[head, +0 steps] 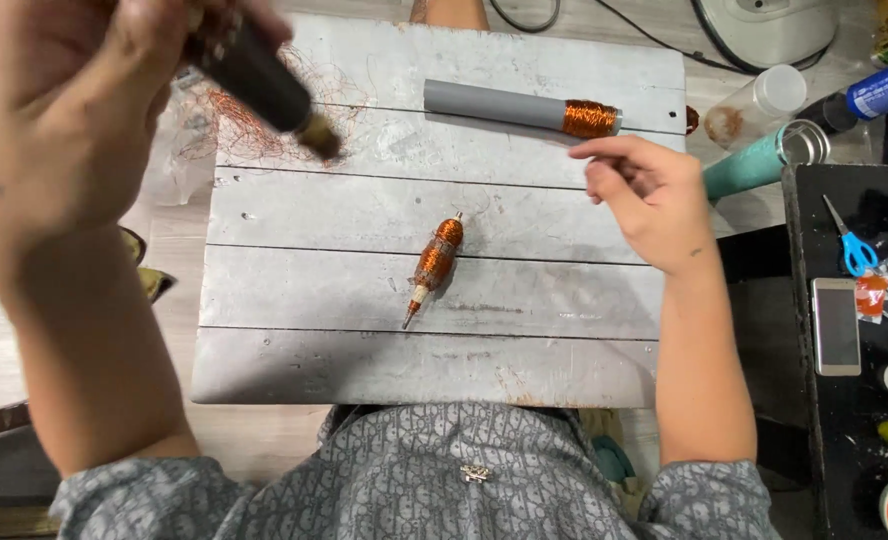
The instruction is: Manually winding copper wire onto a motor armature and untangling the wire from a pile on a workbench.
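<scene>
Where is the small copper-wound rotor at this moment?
In the head view, the rotor lies alone mid-board, tilted, below the grey tube, between both hands, touched by neither.

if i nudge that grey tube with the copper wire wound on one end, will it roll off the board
Probably yes: the grey tube is round and lies flat on the smooth plank board, so it should roll easily. The copper winding likely makes that end heavier, so it may veer. It looks stiff, not floppy.
</scene>
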